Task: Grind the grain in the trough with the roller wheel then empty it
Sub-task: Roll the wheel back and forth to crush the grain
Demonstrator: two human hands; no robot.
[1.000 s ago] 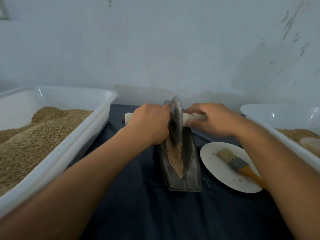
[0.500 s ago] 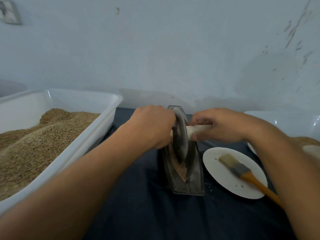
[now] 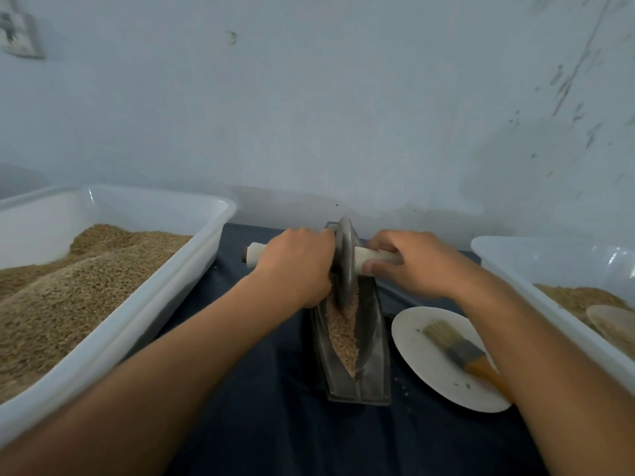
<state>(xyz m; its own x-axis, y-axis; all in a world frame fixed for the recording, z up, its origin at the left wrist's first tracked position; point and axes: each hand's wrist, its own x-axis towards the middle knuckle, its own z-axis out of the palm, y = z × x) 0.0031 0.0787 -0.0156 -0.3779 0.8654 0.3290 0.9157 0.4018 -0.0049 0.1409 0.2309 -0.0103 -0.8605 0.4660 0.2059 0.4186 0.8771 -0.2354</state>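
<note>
The narrow dark metal boat-shaped trough (image 3: 357, 355) lay on the dark blue cloth-covered surface (image 3: 275, 424) with its long axis running from six o'clock toward twelve o'clock, its blunt near end toward the person and its far end close to the pale wall. A ridge of tan, coarse grain (image 3: 343, 334) filled its groove, tapering to a point at the near end. The grey metal disc-shaped roller wheel (image 3: 344, 259) stood upright on edge in the far half of the trough, its rim sunk into the grain, and its pale cylindrical axle handle (image 3: 256, 257) ran crosswise from nine o'clock to three o'clock. The left hand (image 3: 297, 266) was curled over the handle on the nine o'clock side of the disc, knuckles up, with the handle's end sticking out beyond it. The right hand (image 3: 415, 264) gripped the handle on the three o'clock side, fingers wrapped over the top and the thumb underneath. Both forearms reached forward from the near corners. At nine o'clock a large white plastic rectangular tub (image 3: 137, 324) held a granular heap of the same tan grain. At three o'clock sat a second white plastic tub (image 3: 549, 269) holding some grain, partly hidden by the right arm. Just beside the trough at four o'clock lay a round white paper plate (image 3: 422, 369) carrying a flat bristle brush with an orange handle (image 3: 460, 352), bristles pointing toward ten o'clock.
</note>
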